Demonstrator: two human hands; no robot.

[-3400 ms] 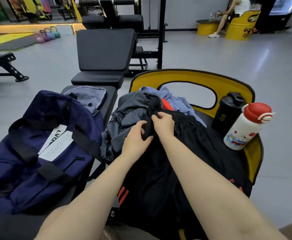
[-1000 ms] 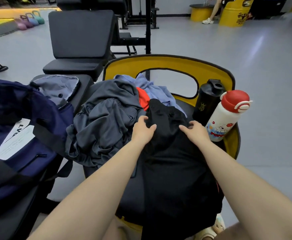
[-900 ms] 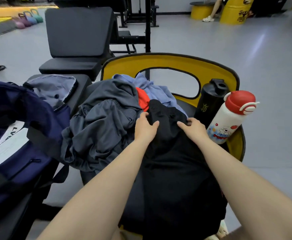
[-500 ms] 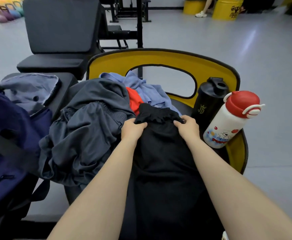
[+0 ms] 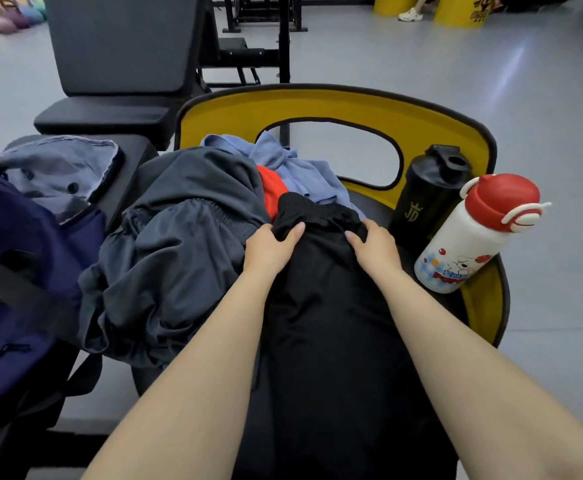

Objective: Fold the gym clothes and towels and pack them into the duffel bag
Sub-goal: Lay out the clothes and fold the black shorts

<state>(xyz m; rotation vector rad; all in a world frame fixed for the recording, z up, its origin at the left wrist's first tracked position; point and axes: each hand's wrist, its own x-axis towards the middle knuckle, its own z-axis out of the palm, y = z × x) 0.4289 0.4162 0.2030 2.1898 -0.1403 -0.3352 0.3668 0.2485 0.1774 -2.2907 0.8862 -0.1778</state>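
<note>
The black, thin-woven shorts with a gathered elastic waistband (image 5: 321, 306) lie lengthwise on the yellow chair with a cut-out backrest (image 5: 317, 109), the waistband at the far end. The left hand (image 5: 271, 249) grips the waistband's left corner, thumb on top and fingers curled under the cloth. The right hand (image 5: 374, 247) grips the right corner the same way.

Just left of the shorts, touching them, a crumpled dark grey garment (image 5: 179, 258) spills over the seat edge. Behind the waistband sit a red cloth (image 5: 271, 188) and a rumpled light blue towel (image 5: 297, 171). The navy fabric duffel bag (image 5: 16, 289) rests on the black padded counter (image 5: 137, 157) at left, its flap open.

At right, a black plastic shaker bottle (image 5: 425, 199) and a white bottle with a red lid (image 5: 470, 237) crowd the seat's edge. Grey floor lies open beyond the chair.
</note>
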